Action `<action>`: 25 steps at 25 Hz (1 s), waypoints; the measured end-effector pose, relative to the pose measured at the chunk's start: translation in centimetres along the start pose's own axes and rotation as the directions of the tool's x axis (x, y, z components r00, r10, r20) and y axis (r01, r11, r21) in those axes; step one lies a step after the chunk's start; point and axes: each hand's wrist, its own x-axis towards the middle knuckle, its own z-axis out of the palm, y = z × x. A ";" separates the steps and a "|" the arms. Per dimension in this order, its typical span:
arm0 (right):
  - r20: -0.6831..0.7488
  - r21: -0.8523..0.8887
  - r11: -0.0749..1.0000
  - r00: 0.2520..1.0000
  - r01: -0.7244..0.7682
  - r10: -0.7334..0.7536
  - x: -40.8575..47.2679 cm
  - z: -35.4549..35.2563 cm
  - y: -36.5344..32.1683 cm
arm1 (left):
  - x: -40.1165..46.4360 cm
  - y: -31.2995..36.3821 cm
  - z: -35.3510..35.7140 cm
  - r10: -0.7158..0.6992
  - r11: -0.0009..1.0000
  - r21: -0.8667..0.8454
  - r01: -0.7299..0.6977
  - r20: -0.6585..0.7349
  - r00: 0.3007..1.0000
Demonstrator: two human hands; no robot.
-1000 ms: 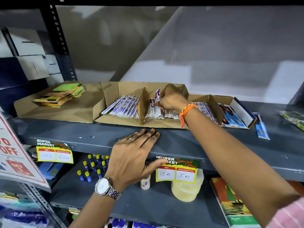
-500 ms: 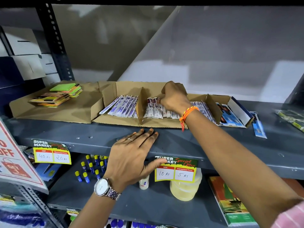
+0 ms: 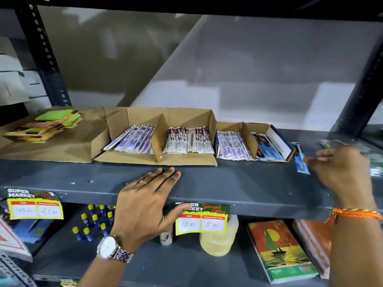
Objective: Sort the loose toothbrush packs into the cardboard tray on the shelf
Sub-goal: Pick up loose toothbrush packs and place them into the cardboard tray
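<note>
A cardboard tray (image 3: 182,118) stands on the grey shelf (image 3: 238,183), split by a divider. Its left compartment holds purple-and-white toothbrush packs (image 3: 134,141); its right one holds red-and-white packs (image 3: 188,140). A smaller tray (image 3: 228,126) to the right holds blue-and-red packs (image 3: 232,147) and blue cards (image 3: 268,149). One loose blue pack (image 3: 301,160) lies on the shelf beyond it. My right hand (image 3: 342,168), blurred, has its fingers apart with the fingertips at that pack's right edge. My left hand (image 3: 145,201) lies flat and open on the shelf's front edge.
A stack of sticky notes (image 3: 45,126) sits on flat cardboard at the left. More blurred packs (image 3: 376,164) lie at the far right. Dark rack posts (image 3: 43,59) frame the bay. The lower shelf holds glue sticks (image 3: 93,222), a yellowish jar (image 3: 217,239) and notebooks (image 3: 277,251).
My right hand has left the tray's right compartment and swung right to the loose blue pack. The red-and-white packs now lie uncovered. My left hand has not moved.
</note>
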 end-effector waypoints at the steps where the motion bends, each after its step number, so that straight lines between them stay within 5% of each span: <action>1: 0.041 -0.064 0.998 0.999 -0.004 0.007 0.2 0.0 0.3 | 0.0 0.1 0.0 -0.006 1.000 0.002 0.006 -0.004 1.000; 10: 0.190 -0.327 0.945 0.981 0.014 0.051 2.3 1.2 -1.3 | -0.1 0.0 0.1 -0.012 1.000 -0.011 0.012 -0.001 1.000; 17: 0.205 -0.200 0.978 0.974 -0.052 0.094 2.2 0.3 -0.9 | -0.1 0.0 0.3 -0.019 1.000 -0.012 0.019 0.008 1.000; 20: 0.115 -0.068 0.996 0.992 -0.049 0.057 2.0 0.6 0.5 | -0.1 0.0 0.1 -0.012 1.000 -0.006 0.012 0.010 1.000; 22: 0.070 0.180 0.982 0.996 -0.062 0.050 1.5 0.6 1.0 | -0.1 0.1 0.1 -0.012 1.000 0.000 0.012 0.013 1.000; 25: 0.113 0.559 0.826 0.993 -0.076 0.015 0.4 0.1 0.5 | 0.1 0.1 0.0 -0.015 1.000 0.001 0.015 0.025 1.000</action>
